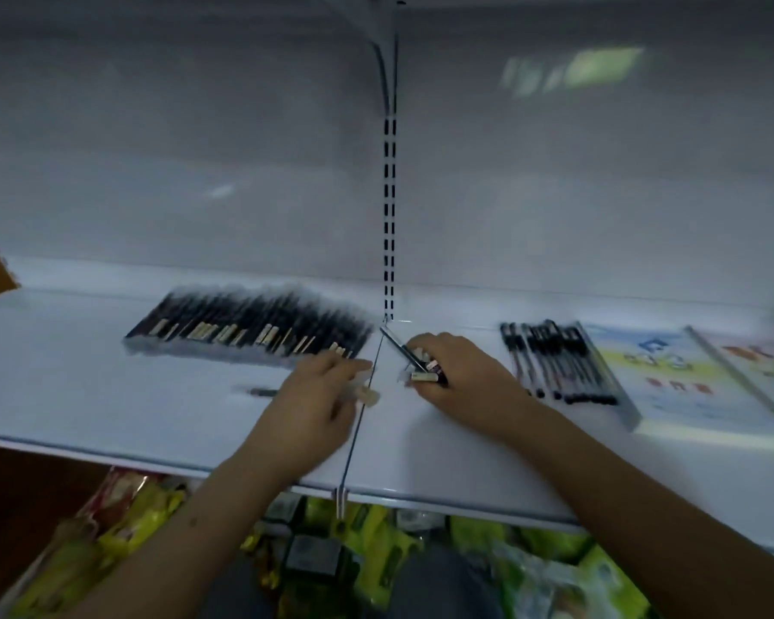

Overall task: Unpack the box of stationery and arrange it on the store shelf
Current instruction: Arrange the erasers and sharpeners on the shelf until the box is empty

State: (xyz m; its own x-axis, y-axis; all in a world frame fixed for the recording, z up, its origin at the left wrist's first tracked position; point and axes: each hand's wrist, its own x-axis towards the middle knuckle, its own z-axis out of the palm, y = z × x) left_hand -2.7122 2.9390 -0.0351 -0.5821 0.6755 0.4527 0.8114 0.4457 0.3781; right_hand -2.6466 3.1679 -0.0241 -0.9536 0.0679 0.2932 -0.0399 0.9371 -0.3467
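Two bare hands work over a white store shelf [108, 395] crossing the middle of the frame. At centre left, a long row of dark pens [251, 328] lies on it. The left hand [318, 395] pinches one pale, blurred pen [367, 393]. Just right of centre, the right hand [456, 377] grips a small bundle of pens [416, 361]. Farther right lie more black pens [559, 364] beside colourful booklets [671, 377].

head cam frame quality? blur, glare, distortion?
Head view: dim; motion blur smears the long row of black pens and the left hand; greenish glare patch on the white back panel; wide-angle bowing along the white shelf's front edge.
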